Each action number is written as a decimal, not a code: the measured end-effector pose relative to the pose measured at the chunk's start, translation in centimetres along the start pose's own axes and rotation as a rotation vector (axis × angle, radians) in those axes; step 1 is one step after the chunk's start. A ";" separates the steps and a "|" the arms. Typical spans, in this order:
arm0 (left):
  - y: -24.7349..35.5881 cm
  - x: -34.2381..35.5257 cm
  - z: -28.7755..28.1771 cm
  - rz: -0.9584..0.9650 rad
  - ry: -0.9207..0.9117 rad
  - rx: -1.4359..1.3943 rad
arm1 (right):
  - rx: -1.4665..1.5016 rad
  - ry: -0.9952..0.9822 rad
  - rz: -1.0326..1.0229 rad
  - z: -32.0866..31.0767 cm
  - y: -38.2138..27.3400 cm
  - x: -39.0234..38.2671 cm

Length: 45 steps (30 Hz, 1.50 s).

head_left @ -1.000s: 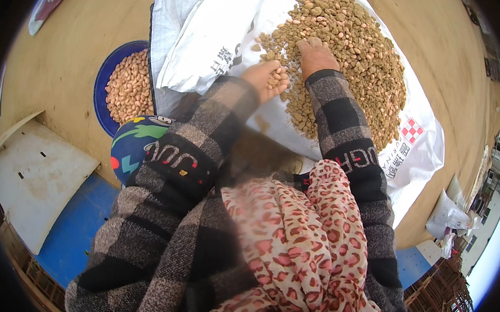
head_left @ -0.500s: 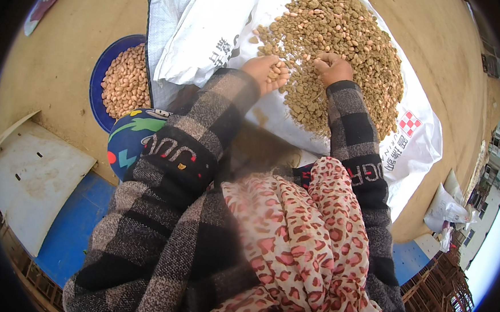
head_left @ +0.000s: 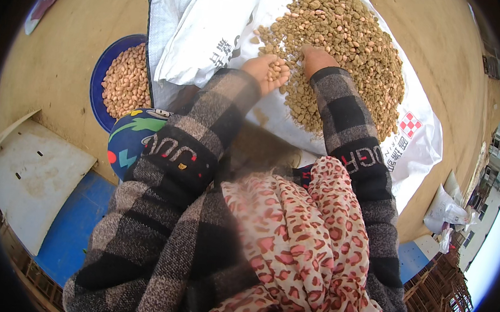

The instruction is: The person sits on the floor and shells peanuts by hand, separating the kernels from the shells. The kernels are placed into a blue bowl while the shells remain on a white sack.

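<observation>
Left hand (head_left: 262, 70): palm upturned, fingers curled round a small handful of pale pink nuts (head_left: 276, 70), with the blue basin (head_left: 96, 92) of like nuts well apart between eight and nine o'clock. Right hand (head_left: 320, 61): nearer to the mixed heap of brown clods and nuts (head_left: 359, 48), touching its left part, fingertips hidden, so any grasp cannot be told. Heap: on white sacking (head_left: 419, 152), its bulk from twelve to four o'clock of the right hand, its long axis roughly eleven to five.
</observation>
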<state>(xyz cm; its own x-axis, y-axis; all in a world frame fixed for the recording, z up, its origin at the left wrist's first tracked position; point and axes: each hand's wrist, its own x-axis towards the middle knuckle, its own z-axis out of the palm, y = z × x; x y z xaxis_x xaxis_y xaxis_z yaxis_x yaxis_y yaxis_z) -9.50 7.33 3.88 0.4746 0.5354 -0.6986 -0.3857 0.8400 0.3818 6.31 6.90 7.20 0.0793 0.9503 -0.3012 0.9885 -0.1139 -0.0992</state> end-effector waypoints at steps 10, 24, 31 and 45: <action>0.1 -0.2 0.1 0.012 0.029 0.052 | 0.102 0.004 0.152 1.0 0.4 0.8; 0.2 0.2 0.0 0.018 0.008 0.064 | 0.041 0.143 0.033 1.8 0.9 -0.2; 0.2 -0.1 0.2 0.013 -0.020 0.018 | 0.762 0.031 -0.045 0.8 -0.3 -1.5; 0.7 -0.5 -0.1 -0.004 0.084 0.107 | 0.222 0.019 0.029 1.7 -0.5 -0.3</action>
<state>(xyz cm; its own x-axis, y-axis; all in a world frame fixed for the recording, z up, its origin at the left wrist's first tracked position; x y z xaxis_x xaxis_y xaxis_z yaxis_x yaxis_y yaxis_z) -10.08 7.67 4.39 0.4068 0.5265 -0.7466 -0.2949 0.8491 0.4382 5.62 6.17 5.75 0.1120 0.9505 -0.2898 0.9333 -0.2007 -0.2977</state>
